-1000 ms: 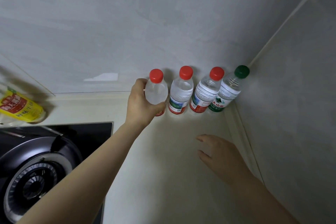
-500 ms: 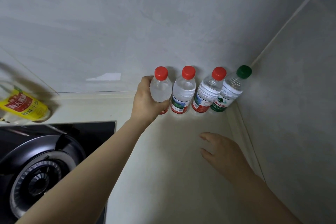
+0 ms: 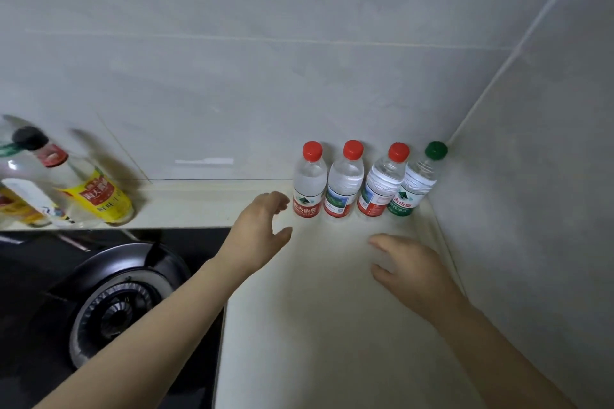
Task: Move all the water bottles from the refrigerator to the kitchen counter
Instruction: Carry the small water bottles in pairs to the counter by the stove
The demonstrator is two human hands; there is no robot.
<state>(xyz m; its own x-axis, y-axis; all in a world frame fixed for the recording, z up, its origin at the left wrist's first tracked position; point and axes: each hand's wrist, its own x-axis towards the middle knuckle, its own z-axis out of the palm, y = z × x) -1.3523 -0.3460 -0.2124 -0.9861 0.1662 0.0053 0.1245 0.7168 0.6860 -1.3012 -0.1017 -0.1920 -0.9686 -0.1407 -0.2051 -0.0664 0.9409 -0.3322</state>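
Several clear water bottles stand upright in a row against the tiled back wall, in the corner of the cream counter (image 3: 319, 325). Three have red caps: the leftmost bottle (image 3: 309, 183), a second (image 3: 344, 181) and a third (image 3: 382, 184). A green-capped bottle (image 3: 417, 183) stands at the right end. My left hand (image 3: 257, 232) hovers open just left of the leftmost bottle, apart from it and holding nothing. My right hand (image 3: 408, 266) is open, palm down, low over the counter in front of the row.
A black gas hob with a round burner (image 3: 113, 312) lies at the lower left. Behind it, by the wall, stand a yellow-labelled bottle (image 3: 91, 192) and other condiment bottles (image 3: 20, 189). A tiled side wall (image 3: 531, 209) closes the counter on the right.
My left hand has let go of the leftmost red-capped bottle, which now stands in the row, and has drawn back a little. The view has shifted, showing more of the condiment bottles.
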